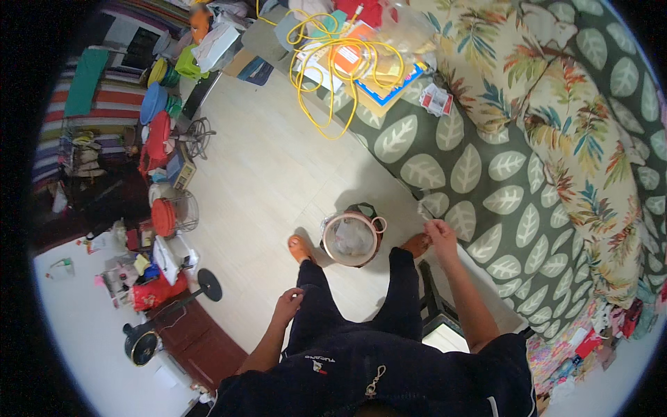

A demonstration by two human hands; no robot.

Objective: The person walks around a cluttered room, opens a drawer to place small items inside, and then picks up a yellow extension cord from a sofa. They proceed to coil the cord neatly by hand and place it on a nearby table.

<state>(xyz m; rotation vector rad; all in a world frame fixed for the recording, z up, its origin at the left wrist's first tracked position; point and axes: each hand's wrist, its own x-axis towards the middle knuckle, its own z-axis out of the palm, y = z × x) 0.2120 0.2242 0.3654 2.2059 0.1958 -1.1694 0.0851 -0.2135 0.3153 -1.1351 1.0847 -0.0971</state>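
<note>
On the floor between my feet stands a round bin [326,241] with a pinkish rim, a ring-shaped handle and crumpled clear plastic inside. My right hand [440,236] is raised beside the bed's edge, to the right of the bin, its fingers pinched together. A faint, thin, see-through thing seems to be at those fingertips, too unclear to name. Held low by my left thigh, my left hand [286,304] has its fingers curled. Something small and pale shows at its fingertips, and I cannot make out what it is. Both hands are apart from the bin.
A bed with a green leaf-patterned sheet [465,163] fills the right side. Papers and a looped yellow cable [316,125] lie at its far end. A red stool [164,217], a standing fan [141,344] and several basins line the left. A dark-framed stand [434,306] is by my right leg.
</note>
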